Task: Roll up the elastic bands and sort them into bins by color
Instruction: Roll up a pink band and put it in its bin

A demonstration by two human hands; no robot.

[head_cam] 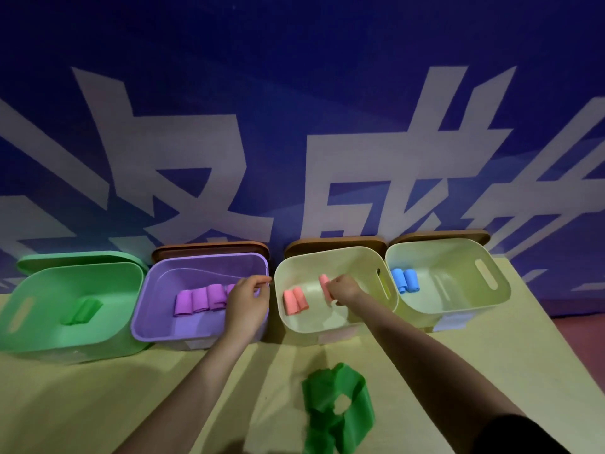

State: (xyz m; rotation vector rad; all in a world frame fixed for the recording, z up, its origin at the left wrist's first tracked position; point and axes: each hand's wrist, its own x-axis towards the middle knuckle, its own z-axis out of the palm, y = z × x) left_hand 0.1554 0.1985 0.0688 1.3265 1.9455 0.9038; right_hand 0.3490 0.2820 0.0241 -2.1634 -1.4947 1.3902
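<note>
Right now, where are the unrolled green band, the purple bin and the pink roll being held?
Unrolled green band [337,409], head view: crumpled middle.
Purple bin [154,322], head view: near-left wall.
Held pink roll [323,280], head view: top end.

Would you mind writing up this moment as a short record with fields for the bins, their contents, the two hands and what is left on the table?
green bin: one green roll
purple bin: purple rolls in a row
cream bin, middle: two pink rolls
cream bin, right: two blue rolls
right hand: grips a third pink roll inside the middle cream bin
left hand: over the purple bin, fingers loosely curled, seemingly holding nothing
table: one unrolled green band
</note>
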